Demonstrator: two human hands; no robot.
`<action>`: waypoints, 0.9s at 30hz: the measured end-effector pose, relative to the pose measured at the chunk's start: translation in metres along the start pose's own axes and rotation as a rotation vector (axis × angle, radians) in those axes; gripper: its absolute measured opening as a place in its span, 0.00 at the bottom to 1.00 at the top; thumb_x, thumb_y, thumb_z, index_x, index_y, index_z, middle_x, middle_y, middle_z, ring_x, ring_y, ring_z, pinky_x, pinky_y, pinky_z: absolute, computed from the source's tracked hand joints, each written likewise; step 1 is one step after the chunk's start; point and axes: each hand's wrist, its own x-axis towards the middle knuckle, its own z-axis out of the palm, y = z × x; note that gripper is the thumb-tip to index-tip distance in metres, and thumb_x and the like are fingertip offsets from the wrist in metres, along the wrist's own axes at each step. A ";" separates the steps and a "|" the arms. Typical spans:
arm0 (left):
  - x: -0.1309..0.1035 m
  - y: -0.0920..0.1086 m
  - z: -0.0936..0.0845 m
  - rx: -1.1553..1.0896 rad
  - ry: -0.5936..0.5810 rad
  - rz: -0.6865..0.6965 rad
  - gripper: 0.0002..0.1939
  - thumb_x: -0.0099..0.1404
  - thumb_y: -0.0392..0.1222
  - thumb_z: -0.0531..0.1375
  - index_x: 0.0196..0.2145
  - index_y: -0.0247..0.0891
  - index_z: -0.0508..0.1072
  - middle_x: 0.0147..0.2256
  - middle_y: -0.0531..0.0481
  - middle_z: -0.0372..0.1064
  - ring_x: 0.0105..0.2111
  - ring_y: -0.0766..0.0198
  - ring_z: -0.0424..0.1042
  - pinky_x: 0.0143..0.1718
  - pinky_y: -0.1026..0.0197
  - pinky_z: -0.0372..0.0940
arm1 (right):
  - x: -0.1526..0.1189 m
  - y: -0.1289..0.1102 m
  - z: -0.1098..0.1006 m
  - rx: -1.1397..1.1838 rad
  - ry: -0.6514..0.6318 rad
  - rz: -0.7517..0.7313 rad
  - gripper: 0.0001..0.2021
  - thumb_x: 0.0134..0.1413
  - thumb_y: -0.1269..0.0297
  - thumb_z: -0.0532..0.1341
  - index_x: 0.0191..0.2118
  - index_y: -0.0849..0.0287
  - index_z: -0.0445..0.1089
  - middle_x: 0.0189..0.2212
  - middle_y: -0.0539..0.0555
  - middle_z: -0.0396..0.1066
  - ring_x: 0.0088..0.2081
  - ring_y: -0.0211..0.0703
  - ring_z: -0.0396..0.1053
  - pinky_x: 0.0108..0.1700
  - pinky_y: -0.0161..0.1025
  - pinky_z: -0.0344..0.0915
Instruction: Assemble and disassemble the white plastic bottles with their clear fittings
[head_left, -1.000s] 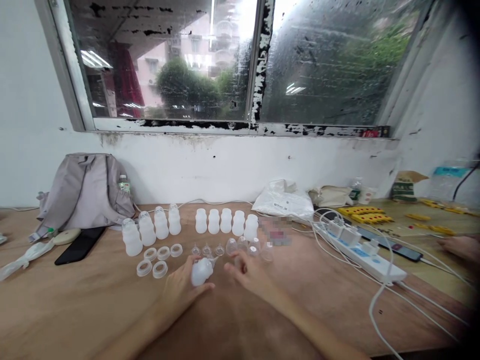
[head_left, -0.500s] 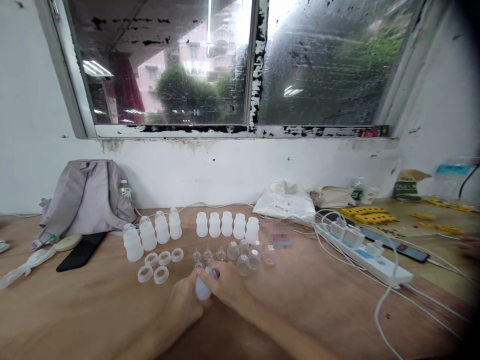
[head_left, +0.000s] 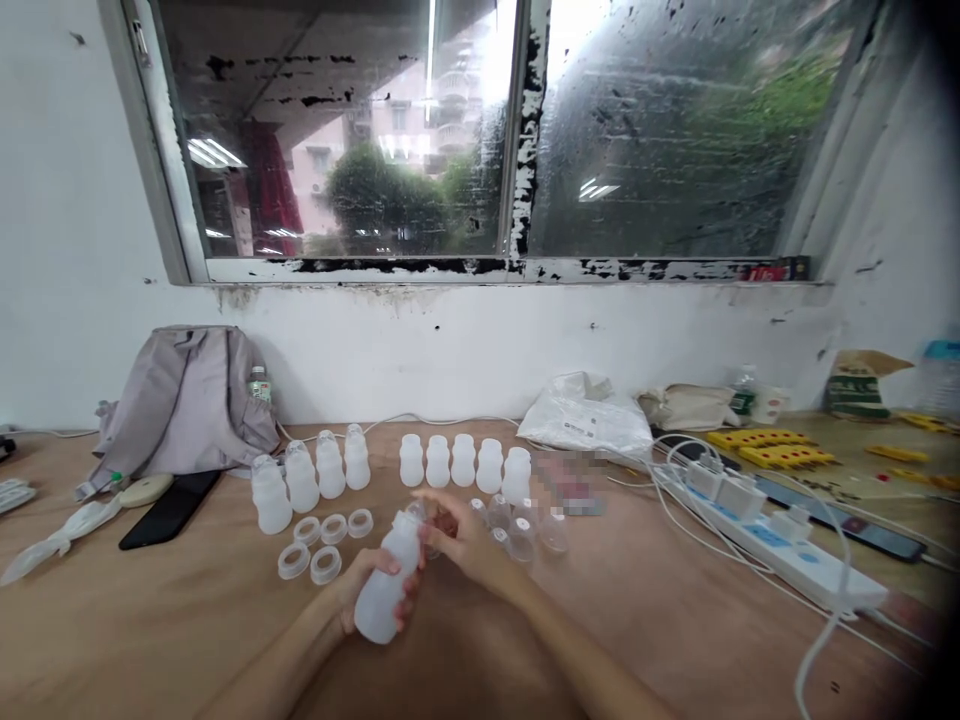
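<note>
A frosted white bottle (head_left: 384, 592), tilted with its neck up and to the right, is wrapped by my left hand (head_left: 367, 580). At the neck, my right hand (head_left: 459, 540) pinches a small clear piece (head_left: 417, 510), its fingers partly hiding it. Several clear ring collars (head_left: 325, 565) lie left of my hands. Clear domed caps (head_left: 521, 540) stand to the right, some behind my right hand. Behind are a row of open white bottles (head_left: 463, 460) and several bottles with clear tops (head_left: 301, 480).
On the left are a grey backpack (head_left: 180, 400), a black phone (head_left: 169, 510) and a plastic wrapper (head_left: 67, 530). A white plastic bag (head_left: 589, 420) lies by the wall. A power strip (head_left: 780, 545) with looping cables and yellow parts (head_left: 772, 448) occupy the right.
The held bottle now shows its full side, tilted, lower and further left. My right hand has moved up to its neck. The camera view has shifted slightly.
</note>
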 end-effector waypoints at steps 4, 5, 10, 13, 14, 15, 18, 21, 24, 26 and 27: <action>0.001 -0.005 -0.013 0.035 0.101 0.100 0.16 0.48 0.41 0.57 0.35 0.35 0.62 0.23 0.55 0.60 0.18 0.70 0.62 0.20 0.65 0.59 | 0.002 0.021 -0.002 -0.104 0.200 0.022 0.13 0.53 0.57 0.52 0.36 0.59 0.67 0.21 0.48 0.61 0.24 0.34 0.58 0.27 0.33 0.56; 0.002 -0.006 -0.013 0.064 0.126 0.104 0.16 0.49 0.42 0.57 0.37 0.35 0.62 0.23 0.54 0.60 0.18 0.70 0.63 0.21 0.64 0.60 | 0.002 0.023 -0.001 -0.077 0.209 0.040 0.13 0.53 0.56 0.51 0.33 0.60 0.67 0.21 0.48 0.61 0.23 0.34 0.58 0.26 0.32 0.56; 0.003 -0.012 0.000 0.213 0.186 0.075 0.18 0.55 0.46 0.56 0.41 0.35 0.59 0.27 0.50 0.65 0.21 0.65 0.67 0.23 0.61 0.61 | 0.003 0.017 0.003 0.134 0.209 0.145 0.14 0.50 0.53 0.53 0.27 0.59 0.61 0.16 0.44 0.56 0.16 0.30 0.52 0.18 0.30 0.50; 0.001 -0.010 0.006 0.174 0.177 0.037 0.19 0.56 0.48 0.53 0.43 0.34 0.59 0.30 0.47 0.66 0.25 0.62 0.69 0.27 0.59 0.62 | 0.004 0.018 0.000 0.230 0.171 0.199 0.13 0.48 0.54 0.56 0.26 0.59 0.60 0.15 0.42 0.54 0.14 0.28 0.49 0.14 0.29 0.46; 0.000 -0.009 0.008 0.152 0.164 0.029 0.20 0.57 0.49 0.52 0.44 0.33 0.60 0.31 0.46 0.67 0.27 0.61 0.69 0.28 0.58 0.62 | 0.005 0.019 -0.001 0.260 0.152 0.209 0.13 0.48 0.54 0.56 0.26 0.59 0.60 0.14 0.42 0.54 0.13 0.28 0.50 0.14 0.28 0.45; -0.001 -0.009 0.009 0.139 0.151 0.024 0.22 0.57 0.49 0.51 0.44 0.32 0.60 0.32 0.45 0.67 0.28 0.60 0.69 0.29 0.58 0.62 | 0.006 0.019 -0.003 0.290 0.138 0.215 0.12 0.47 0.54 0.56 0.27 0.59 0.60 0.14 0.42 0.54 0.13 0.28 0.50 0.14 0.28 0.46; -0.004 -0.006 0.013 0.208 0.164 0.028 0.26 0.56 0.52 0.49 0.46 0.31 0.61 0.31 0.45 0.67 0.25 0.61 0.69 0.27 0.58 0.62 | 0.008 0.021 -0.011 0.390 0.176 0.199 0.13 0.46 0.54 0.56 0.31 0.59 0.62 0.15 0.42 0.56 0.14 0.30 0.53 0.14 0.28 0.49; -0.005 0.001 0.014 0.476 0.391 0.254 0.28 0.54 0.53 0.53 0.48 0.34 0.60 0.34 0.45 0.68 0.27 0.62 0.69 0.28 0.60 0.63 | 0.010 0.023 -0.018 0.431 0.321 0.152 0.14 0.45 0.52 0.56 0.32 0.59 0.61 0.17 0.43 0.57 0.15 0.31 0.55 0.15 0.29 0.53; -0.002 0.018 0.004 0.785 0.747 0.652 0.30 0.49 0.51 0.60 0.48 0.35 0.60 0.41 0.45 0.67 0.39 0.59 0.67 0.38 0.60 0.63 | 0.010 0.026 -0.021 0.306 0.392 0.107 0.13 0.47 0.52 0.55 0.32 0.58 0.61 0.17 0.43 0.56 0.15 0.31 0.54 0.15 0.30 0.51; 0.002 0.032 -0.008 0.908 0.953 0.785 0.31 0.49 0.51 0.61 0.48 0.36 0.59 0.43 0.45 0.65 0.40 0.58 0.67 0.38 0.60 0.63 | 0.009 0.027 -0.019 0.146 0.389 0.071 0.12 0.49 0.54 0.53 0.31 0.59 0.62 0.18 0.45 0.58 0.17 0.32 0.55 0.18 0.30 0.53; 0.005 0.039 -0.015 0.962 1.036 0.798 0.30 0.50 0.52 0.60 0.48 0.36 0.59 0.42 0.45 0.65 0.39 0.59 0.67 0.37 0.60 0.64 | 0.007 0.026 -0.017 0.049 0.379 0.042 0.12 0.51 0.55 0.52 0.30 0.59 0.62 0.19 0.46 0.59 0.19 0.33 0.57 0.20 0.31 0.54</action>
